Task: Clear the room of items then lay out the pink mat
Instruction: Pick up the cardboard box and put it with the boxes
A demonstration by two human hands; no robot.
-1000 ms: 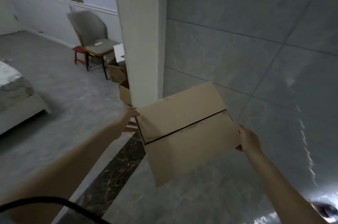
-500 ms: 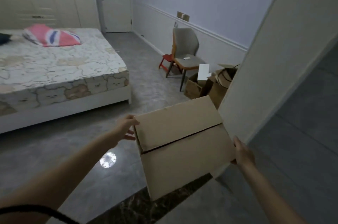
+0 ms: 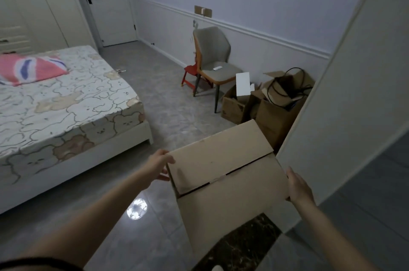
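A: Head view. What is changing?

B: The view is swinging off the tiled wall and into the bedroom. The bed point(image 3: 66, 102) is now showing at 10 o'clock and the chair point(image 3: 213, 58) at 12 o'clock. The cardboard box point(image 3: 228, 180) is staying centred, carried off the floor.

A: Hand states?

B: The left hand point(image 3: 158, 165) is gripping the box's left edge, thumb over the top. The right hand point(image 3: 298, 188) is pressing flat on the right side; whether its fingertips are curling under, I cannot tell.

A: Task meaning?

B: Clearing is probably still running. Open boxes point(image 3: 265, 107) are waiting at 1 o'clock, beside the chair. No pink mat is showing; only a pink pillow point(image 3: 28, 68) is lying on the bed.
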